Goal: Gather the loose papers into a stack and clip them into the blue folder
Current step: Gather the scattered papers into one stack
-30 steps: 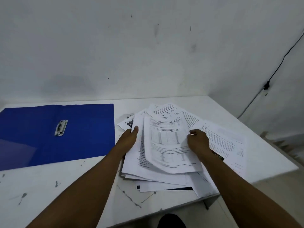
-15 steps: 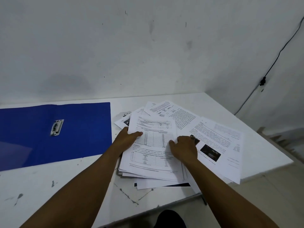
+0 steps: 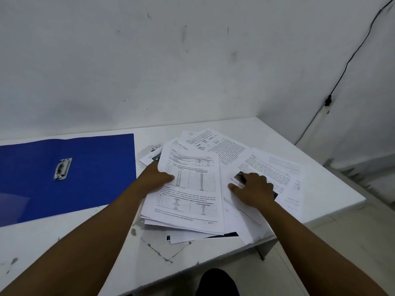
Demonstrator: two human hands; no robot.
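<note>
1. Lying fanned across the right half of the table (image 3: 316,167), the papers (image 3: 192,189) are not yet one stack: a partly squared pile sits near the middle, and loose sheets (image 3: 273,169) spread away from it to the right and far side, their long edges skewed to the pile's.
2. The right hand (image 3: 254,190) rests palm down, fingers spread, flat on those loose sheets, so it is the nearer hand; the pile lies just to its left, which I judge is the way the sheets must slide.
3. The left hand (image 3: 157,180) grips the pile's left edge, thumb on top.
4. The blue folder (image 3: 89,167) lies open and flat to the left of the pile, its clip (image 3: 62,168) well apart from the papers.
</note>
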